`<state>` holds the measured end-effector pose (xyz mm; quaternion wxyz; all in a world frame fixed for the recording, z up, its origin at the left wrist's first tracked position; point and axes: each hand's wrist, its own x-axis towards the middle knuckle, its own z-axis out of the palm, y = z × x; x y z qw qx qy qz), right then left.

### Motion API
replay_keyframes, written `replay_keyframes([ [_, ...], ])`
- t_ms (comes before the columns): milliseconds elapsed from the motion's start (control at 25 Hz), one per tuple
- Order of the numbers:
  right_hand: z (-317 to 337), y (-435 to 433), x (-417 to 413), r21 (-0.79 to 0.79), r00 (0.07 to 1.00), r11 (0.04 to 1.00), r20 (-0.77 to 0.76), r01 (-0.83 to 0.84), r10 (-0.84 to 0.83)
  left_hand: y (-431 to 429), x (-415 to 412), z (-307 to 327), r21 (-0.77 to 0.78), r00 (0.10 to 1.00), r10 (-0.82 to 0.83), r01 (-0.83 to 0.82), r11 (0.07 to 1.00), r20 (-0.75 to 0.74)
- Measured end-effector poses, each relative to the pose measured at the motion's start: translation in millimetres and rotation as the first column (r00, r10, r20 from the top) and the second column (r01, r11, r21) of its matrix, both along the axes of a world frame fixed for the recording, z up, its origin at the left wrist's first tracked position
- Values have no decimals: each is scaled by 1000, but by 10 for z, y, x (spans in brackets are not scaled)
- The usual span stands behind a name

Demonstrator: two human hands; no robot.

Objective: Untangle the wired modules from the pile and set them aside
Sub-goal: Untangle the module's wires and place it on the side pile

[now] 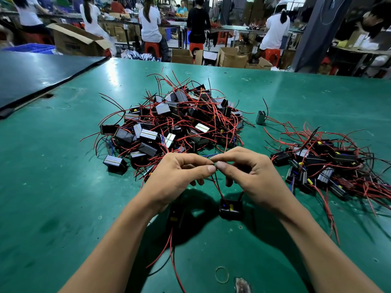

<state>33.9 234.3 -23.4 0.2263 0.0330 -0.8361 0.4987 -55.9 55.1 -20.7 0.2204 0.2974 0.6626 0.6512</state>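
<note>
Factory floor (workers (149, 24) on stools (152, 48), cardboard cartons (74, 42)).

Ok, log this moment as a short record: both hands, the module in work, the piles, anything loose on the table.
left hand: pinches thin wires between thumb and forefinger
right hand: pinches at the same spot, fingertips meeting the left's
module in work: black, below the hands, wires run up to the pinch; resting or hanging, cannot tell
main pile: tangled, mid green table, beyond the hands
right pile: smaller, apart from the main one
lone module: between the piles
rubber band: flat, near edge
</note>
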Motion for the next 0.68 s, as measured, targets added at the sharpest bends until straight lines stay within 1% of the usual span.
replay_keyframes([
  [80,15,-2,13,-12,999,1000,37,6,-6,1,4,-1,-3,1000,11,-11,1000,0],
  [160,37,-16,22,-4,998,1000,51,29,-29,12,2,-6,-22,998,53,-54,998,-34],
  [280,48,-44,31,28,992,995,81,91,-93,25,-1,-29,-56,985,104,-112,992,-140],
  [400,52,-90,25,48,984,988,99,146,-150,59,33,-53,-86,949,159,-189,978,-274],
  [480,50,-104,1,0,971,986,175,166,-164,93,70,-61,-77,912,198,-241,968,-359],
  [560,58,-94,-21,-117,954,978,265,173,-137,109,96,-60,-51,882,222,-266,963,-416],
  [600,64,-87,-31,-166,946,970,299,178,-122,112,106,-58,-45,871,221,-266,963,-439],
  [680,69,-73,-38,-194,935,964,337,184,-111,118,118,-56,-62,860,192,-249,966,-473],
])
